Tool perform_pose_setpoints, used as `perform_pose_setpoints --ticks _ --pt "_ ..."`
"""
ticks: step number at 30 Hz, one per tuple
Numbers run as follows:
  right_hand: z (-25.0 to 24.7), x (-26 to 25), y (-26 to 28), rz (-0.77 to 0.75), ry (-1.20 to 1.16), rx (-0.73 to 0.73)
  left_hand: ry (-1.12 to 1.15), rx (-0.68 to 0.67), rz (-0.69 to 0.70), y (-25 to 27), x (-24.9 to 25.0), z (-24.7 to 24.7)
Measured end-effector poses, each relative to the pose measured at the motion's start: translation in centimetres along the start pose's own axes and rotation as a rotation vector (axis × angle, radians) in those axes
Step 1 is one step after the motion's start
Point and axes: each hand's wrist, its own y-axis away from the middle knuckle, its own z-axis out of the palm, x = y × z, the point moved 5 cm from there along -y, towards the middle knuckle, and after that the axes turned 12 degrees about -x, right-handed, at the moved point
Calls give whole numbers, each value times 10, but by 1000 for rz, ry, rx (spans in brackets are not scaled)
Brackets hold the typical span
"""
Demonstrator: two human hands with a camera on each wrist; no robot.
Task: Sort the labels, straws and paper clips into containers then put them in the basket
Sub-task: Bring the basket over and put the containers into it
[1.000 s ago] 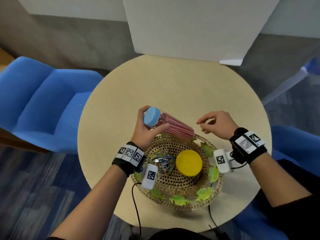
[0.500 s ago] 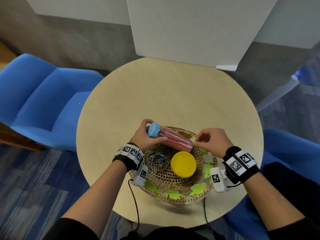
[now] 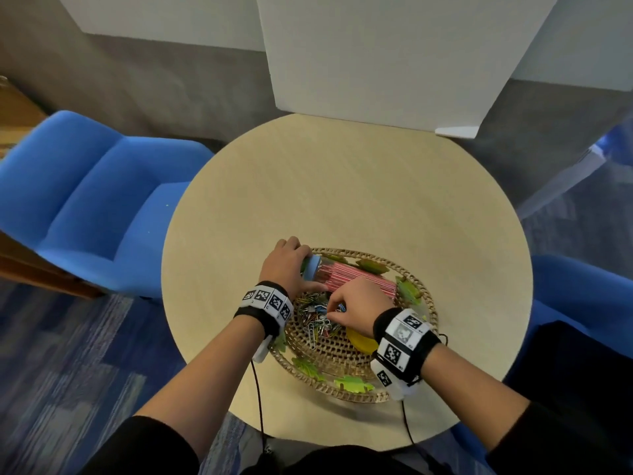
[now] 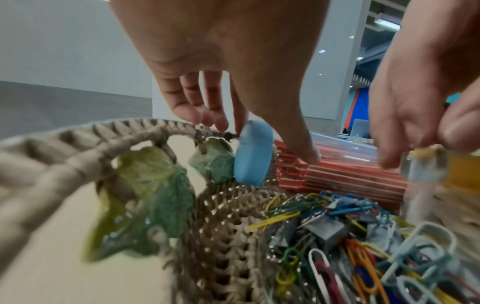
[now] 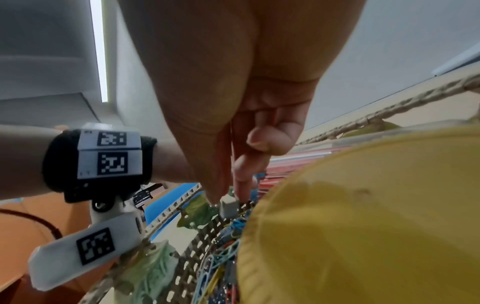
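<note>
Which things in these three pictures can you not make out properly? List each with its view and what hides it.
- Yellow-lidded container: head view, mostly under the right hand; contents unseen.
- Paper clips: head view, no container visible around them, too small to tell.
- Small grey piece at the right hand's fingers: right wrist view, blurred.
- Straw container with blue lid: left wrist view, far end behind the right hand.

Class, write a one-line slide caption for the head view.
Left hand lays the straw container in the basket; right hand reaches the paper clips.
</note>
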Motion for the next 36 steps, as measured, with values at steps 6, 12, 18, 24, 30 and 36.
perform_pose_setpoints --ticks 6,12,18,24,30,36 --pt "-17 15 7 47 -51 85 45 -5 -31 1 -18 -7" --pt "-44 97 42 396 55 144 72 -472 -345 22 -72 -2" --pt "-30 143 64 657 4 -230 604 -701 -382 43 -77 5" --pt "-31 148 56 511 -223 -351 645 -735 -426 32 -68 -12" --pt "-97 153 26 482 -283 -270 652 -619 -403 -16 -70 -76" --pt "-187 163 -26 498 -317 -91 639 -414 -379 -95 -70 -148"
